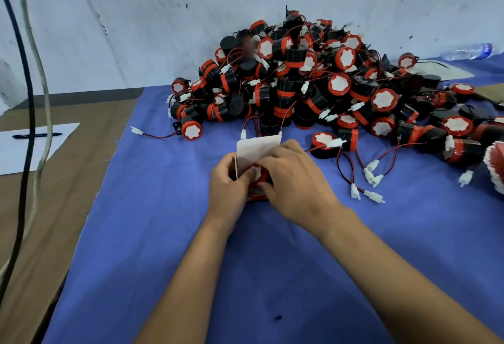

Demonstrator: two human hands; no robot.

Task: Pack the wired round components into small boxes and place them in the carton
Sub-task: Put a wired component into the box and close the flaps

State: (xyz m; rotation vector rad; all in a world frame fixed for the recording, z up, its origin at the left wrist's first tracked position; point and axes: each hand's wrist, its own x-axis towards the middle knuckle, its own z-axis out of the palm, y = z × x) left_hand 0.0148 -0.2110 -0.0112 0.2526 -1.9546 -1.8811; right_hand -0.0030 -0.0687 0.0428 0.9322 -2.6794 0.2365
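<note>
The round part (260,173) sits red-and-white face up in the mouth of the small box (256,196) right between my hands, the box lying on the blue cloth (163,234) with its white flap (257,148) standing up on the far side, so I judge pushing it down and folding that flap toward me is what comes next. My left hand (227,189) grips the box's left side while my right hand (293,182) curls over the top, fingertips pinching at the part. Beyond the flap lies the big pile of parts (313,79); I see no carton.
</note>
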